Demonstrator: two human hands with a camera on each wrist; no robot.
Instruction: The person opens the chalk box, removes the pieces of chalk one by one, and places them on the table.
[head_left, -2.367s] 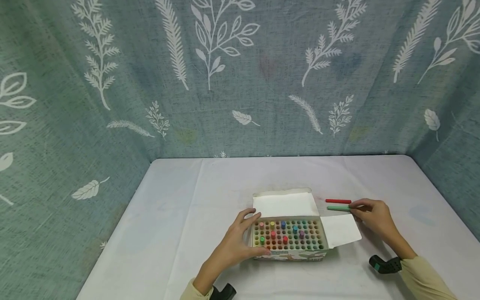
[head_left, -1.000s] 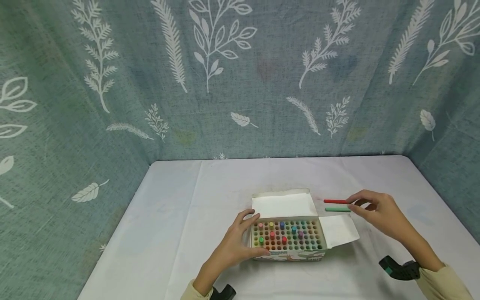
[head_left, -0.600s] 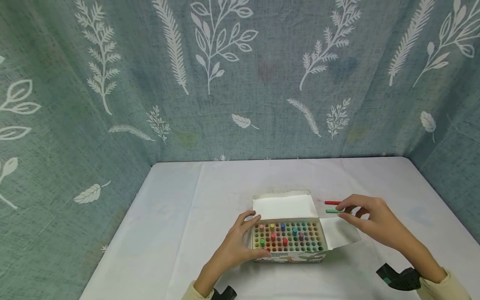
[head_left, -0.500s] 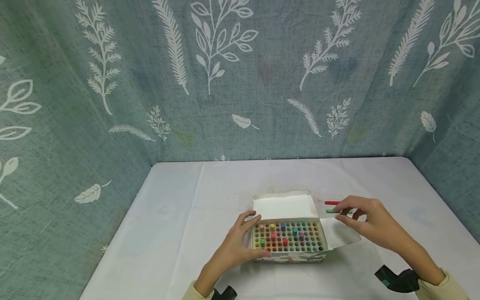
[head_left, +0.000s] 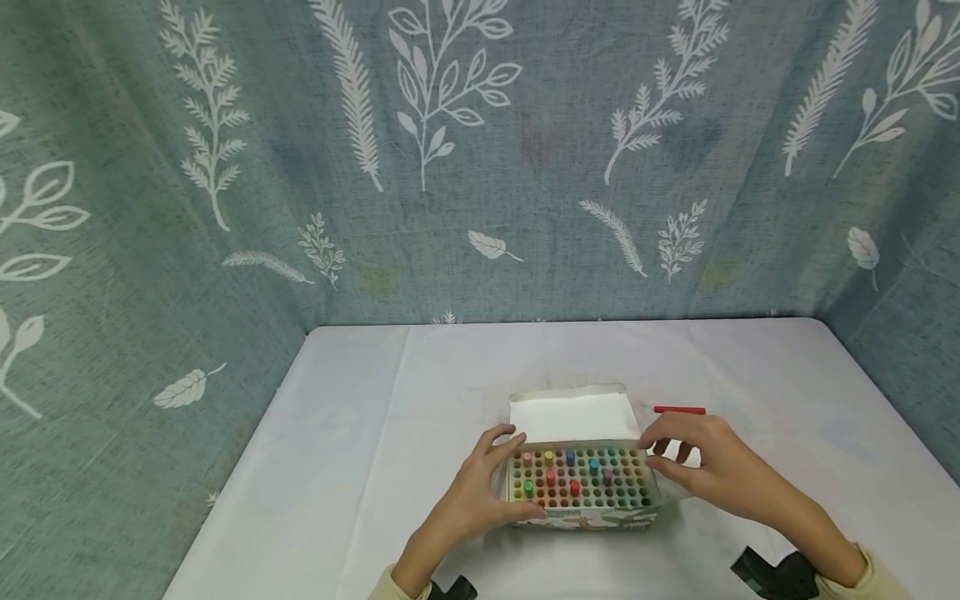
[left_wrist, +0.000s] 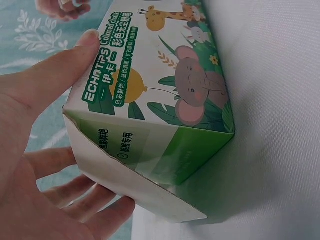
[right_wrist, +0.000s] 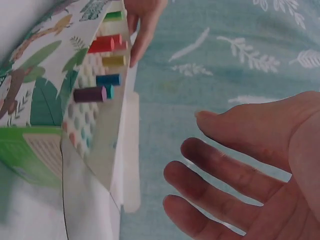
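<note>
Head view first: chalk box (head_left: 581,492) sits near the front middle of the white counter (head_left: 375,433), lid flap up at the back, coloured sticks (head_left: 570,479) standing in its honeycomb tray. Left hand (head_left: 480,492) is wrapped round the box's left end, thumb along the near face, fingers curled over the far top edge, and the left wrist view confirms it: thumb (left_wrist: 65,65) pressed on the printed side with the elephant, fingers (left_wrist: 95,205) tucked under the end panel, a firm grasp. Right hand (head_left: 693,462) is at the box's right end, over the side flap, fingers loosely bent; from the right wrist view the palm and fingers (right_wrist: 225,165) are spread and relaxed, holding nothing, just beside the flap (right_wrist: 122,150) but apart from it as far as that angle tells. One red stick (head_left: 679,410) lies flat on the counter behind that hand, near the box's back right corner. Leaf-print curtain (head_left: 480,167) hangs all round the counter.
</note>
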